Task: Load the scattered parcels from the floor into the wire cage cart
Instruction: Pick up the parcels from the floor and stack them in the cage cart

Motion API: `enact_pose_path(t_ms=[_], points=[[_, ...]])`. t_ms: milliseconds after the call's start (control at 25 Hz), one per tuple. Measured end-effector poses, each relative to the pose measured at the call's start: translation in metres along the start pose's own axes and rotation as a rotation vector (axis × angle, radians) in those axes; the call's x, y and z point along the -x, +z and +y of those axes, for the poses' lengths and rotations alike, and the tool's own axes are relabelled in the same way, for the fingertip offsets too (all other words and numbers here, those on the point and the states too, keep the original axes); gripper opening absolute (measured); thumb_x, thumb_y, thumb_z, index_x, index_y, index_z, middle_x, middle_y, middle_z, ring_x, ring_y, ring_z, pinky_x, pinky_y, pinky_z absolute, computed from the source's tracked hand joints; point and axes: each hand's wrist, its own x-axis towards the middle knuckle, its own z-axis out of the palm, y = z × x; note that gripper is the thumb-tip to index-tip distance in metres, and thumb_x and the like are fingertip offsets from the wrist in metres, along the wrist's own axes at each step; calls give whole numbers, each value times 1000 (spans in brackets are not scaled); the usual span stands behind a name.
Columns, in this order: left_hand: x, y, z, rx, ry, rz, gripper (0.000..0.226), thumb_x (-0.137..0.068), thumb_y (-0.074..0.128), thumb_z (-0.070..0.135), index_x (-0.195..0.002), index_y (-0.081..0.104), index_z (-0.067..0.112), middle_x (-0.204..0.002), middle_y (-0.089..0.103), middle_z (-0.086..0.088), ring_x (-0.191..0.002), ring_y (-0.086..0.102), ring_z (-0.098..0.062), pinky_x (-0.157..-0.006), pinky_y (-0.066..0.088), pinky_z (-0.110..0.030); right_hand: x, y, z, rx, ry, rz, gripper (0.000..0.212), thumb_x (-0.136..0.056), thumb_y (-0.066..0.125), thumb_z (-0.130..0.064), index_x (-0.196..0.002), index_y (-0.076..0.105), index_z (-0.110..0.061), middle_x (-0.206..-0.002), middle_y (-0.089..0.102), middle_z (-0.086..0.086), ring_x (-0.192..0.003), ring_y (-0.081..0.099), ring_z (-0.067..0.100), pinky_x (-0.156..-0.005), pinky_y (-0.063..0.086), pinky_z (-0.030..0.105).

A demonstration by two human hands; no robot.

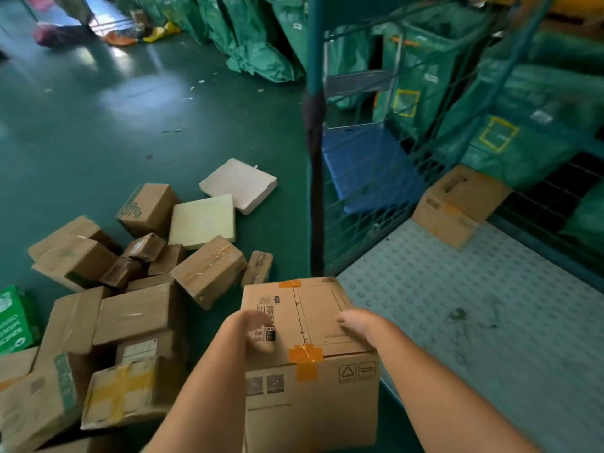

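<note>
A green warehouse floor (98,125) is seen, with green mail sacks (258,37) lined along its far side. On the left, a heap of scattered parcels (130,289) is spread over the floor: brown taped cartons, a carton with yellow tape (121,390) near the bottom edge, a green printed box (14,318) at the far left, and two flat pale boxes (228,197) at the heap's far end. At the centre, a cardboard box with orange tape (310,354) is gripped between both hands, clear of the heap; the left hand (248,325) is pressed over its left top edge and the right hand (356,325) over its right top edge, with the fingers curled down the sides and mostly hidden. To the right stands the wire cage cart (376,197), its dark corner post (315,191) rising just beyond the held box. The cart's studded grey deck (490,305) lies ahead and to the right of the hands, the right hand being the nearer to it. One carton (457,204) already rests at the deck's far edge against the mesh; the remainder of the deck is bare. The box's taped seam runs away from the person, roughly along the deck's left edge. It is judged that loading has barely begun, and that the held box must be carried rightward past the post.
</note>
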Motion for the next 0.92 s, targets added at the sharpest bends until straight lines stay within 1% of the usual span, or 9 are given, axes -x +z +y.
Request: enact_pose_path(t_ms=[80, 240, 360, 440, 560, 640, 720, 840, 920], points=[[19, 37, 22, -42, 33, -8, 50, -98, 52, 31, -140, 38, 7, -129, 51, -13, -125, 49, -24, -108, 38, -34, 5, -36, 30, 23, 4, 11, 37, -95, 51, -32, -126, 54, -12, -126, 54, 9, -106, 53, 20, -87, 43, 32], [55, 100, 84, -184, 152, -41, 48, -100, 49, 34, -139, 41, 8, -133, 52, -9, -127, 48, -21, -108, 35, -31, 17, -119, 83, -68, -12, 109, 50, -96, 51, -32, -139, 45, -7, -147, 40, 10, -129, 43, 28, -107, 35, 36], [65, 134, 134, -230, 260, -69, 42, -98, 52, 35, -132, 50, 10, -119, 58, -6, -116, 55, -19, -103, 38, -30, 21, -175, 113, -240, -19, 192, 55, -93, 57, -32, -140, 45, -7, -148, 40, 11, -132, 41, 29, -107, 35, 36], [68, 150, 169, -289, 343, -73, 39, -98, 52, 33, -131, 49, 11, -127, 56, -8, -118, 53, -21, -105, 38, -32, 26, -209, 123, -361, -17, 274, 54, -91, 61, -29, -138, 48, -6, -145, 45, 12, -129, 45, 28, -103, 38, 35], [63, 167, 223, -321, 470, -42, 38, -96, 56, 29, -129, 50, 11, -132, 52, -11, -122, 50, -24, -106, 38, -35, 19, -254, 126, -498, -20, 400, 67, -89, 64, -28, -145, 35, -5, -150, 38, 13, -134, 41, 30, -105, 36, 37], [52, 172, 262, -274, 526, -22, 32, -93, 61, 28, -120, 55, 12, -123, 56, -11, -116, 53, -26, -103, 42, -36, 9, -281, 119, -525, -14, 452, 78, -88, 65, -31, -150, 25, -8, -154, 30, 13, -138, 35, 32, -109, 34, 41], [36, 174, 307, -248, 572, -28, 29, -89, 64, 30, -113, 58, 13, -114, 59, -8, -109, 56, -25, -101, 44, -38, -7, -306, 108, -547, 9, 486, 82, -87, 65, -34, -152, 21, -10, -155, 27, 13, -138, 34, 33, -110, 33, 43], [3, 172, 380, -322, 616, -33, 50, -83, 65, 37, -127, 55, 17, -124, 59, -9, -116, 55, -27, -107, 39, -43, -33, -340, 88, -590, 54, 539, 76, -89, 63, -31, -151, 23, -10, -154, 30, 13, -137, 36, 32, -109, 33, 43], [-9, 166, 424, -353, 643, -29, 52, -85, 63, 36, -130, 52, 13, -128, 57, -11, -120, 53, -28, -110, 36, -42, -50, -361, 70, -623, 94, 584, 71, -92, 62, -27, -149, 24, -8, -152, 32, 13, -136, 36, 32, -109, 33, 41]])
